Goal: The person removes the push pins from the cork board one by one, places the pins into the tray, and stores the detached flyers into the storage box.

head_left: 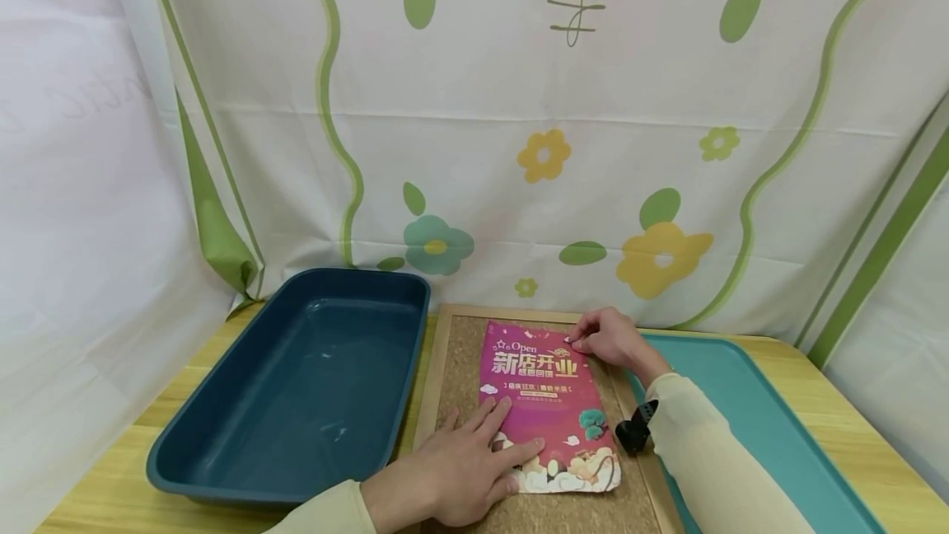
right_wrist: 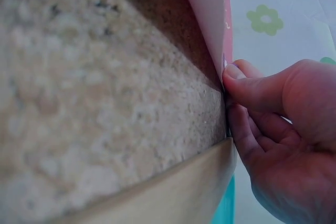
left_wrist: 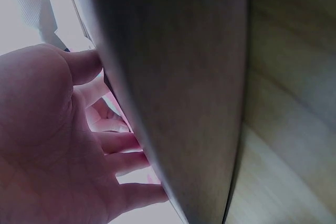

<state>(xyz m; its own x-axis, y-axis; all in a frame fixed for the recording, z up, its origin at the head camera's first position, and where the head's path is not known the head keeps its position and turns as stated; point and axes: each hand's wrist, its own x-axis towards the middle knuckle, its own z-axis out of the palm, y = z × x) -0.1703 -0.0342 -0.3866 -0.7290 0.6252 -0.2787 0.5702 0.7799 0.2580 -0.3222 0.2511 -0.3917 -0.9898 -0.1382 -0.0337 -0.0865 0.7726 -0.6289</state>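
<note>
A pink and purple poster (head_left: 544, 386) with Chinese lettering and the word Open lies on a wood-framed cork board (head_left: 461, 353). My left hand (head_left: 463, 460) rests with spread fingers on the poster's lower left part; in the left wrist view its fingers reach over the board's edge. At the poster's upper right corner, my right hand (head_left: 610, 340) pinches a small white piece, apparently a pushpin (head_left: 567, 340), between thumb and forefinger. The right wrist view shows the poster's right side lifted off the cork (right_wrist: 105, 103). The pin's point is hidden.
A deep dark-blue tray (head_left: 296, 402) stands left of the board. To the right lies a flat teal tray (head_left: 741, 402), partly under my right forearm. The wooden tabletop (head_left: 838, 390) meets a flowered white cloth (head_left: 482, 171) at the back.
</note>
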